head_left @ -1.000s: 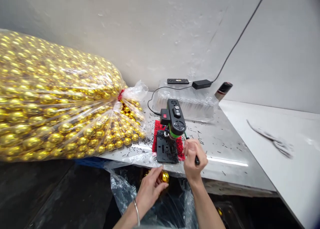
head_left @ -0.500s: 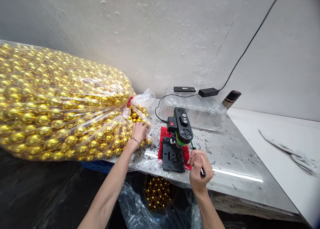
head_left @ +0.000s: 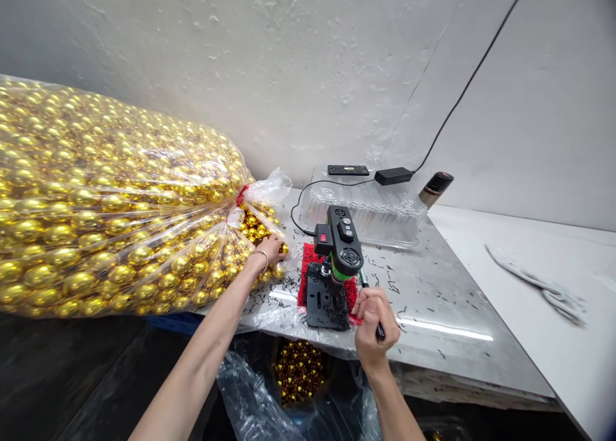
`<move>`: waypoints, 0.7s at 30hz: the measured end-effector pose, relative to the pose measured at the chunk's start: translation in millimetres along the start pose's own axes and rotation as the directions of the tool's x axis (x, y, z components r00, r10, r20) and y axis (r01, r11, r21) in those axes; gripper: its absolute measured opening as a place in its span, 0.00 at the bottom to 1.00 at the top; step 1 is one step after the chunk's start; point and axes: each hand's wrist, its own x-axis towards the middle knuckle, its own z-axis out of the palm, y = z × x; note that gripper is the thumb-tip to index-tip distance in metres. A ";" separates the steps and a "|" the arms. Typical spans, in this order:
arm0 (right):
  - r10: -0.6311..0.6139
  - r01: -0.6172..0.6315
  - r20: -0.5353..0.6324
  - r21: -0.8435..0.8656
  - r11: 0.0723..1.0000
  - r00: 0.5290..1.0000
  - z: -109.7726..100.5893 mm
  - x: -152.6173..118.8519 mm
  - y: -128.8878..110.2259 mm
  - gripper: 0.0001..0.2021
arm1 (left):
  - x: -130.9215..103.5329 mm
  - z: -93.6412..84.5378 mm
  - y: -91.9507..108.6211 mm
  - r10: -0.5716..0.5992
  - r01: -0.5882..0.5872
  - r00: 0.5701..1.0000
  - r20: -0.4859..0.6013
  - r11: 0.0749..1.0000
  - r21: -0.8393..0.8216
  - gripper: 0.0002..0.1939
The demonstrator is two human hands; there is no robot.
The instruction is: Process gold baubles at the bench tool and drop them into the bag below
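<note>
My left hand [head_left: 270, 251] is at the open mouth of a big clear bag [head_left: 120, 210] full of shiny gold balls. Its fingers pinch one gold ball [head_left: 284, 249]. My right hand [head_left: 376, 322] is wrapped round the black-gripped lever handle [head_left: 380, 330] of a small press-like machine. That machine has a black and green head [head_left: 344, 242] with round vents and a red switch, above a black slotted base plate [head_left: 321, 300]. A red mat [head_left: 308, 255] lies beneath the base. Nothing shows clearly under the head, which hides that spot.
Behind the machine lies a clear plastic tray [head_left: 380, 219], with a black power adapter [head_left: 393, 175] and a flat black device [head_left: 348, 170] on it. A bottle [head_left: 436, 189] leans nearby. Small black scraps litter the metal tabletop [head_left: 443, 300]. Below the edge, a plastic-lined container holds gold balls [head_left: 299, 370].
My left hand has drawn a little out of the bag's mouth, and a gold ball now shows at its fingertips. My right hand still grips the handle. The whole view has shifted slightly.
</note>
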 end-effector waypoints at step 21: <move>0.009 -0.009 0.037 0.008 1.000 0.999 -2.4 -0.3 -0.5 0.14 | -144.5 18.3 34.3 -0.067 0.371 0.912 0.404 -0.280 -0.885 0.16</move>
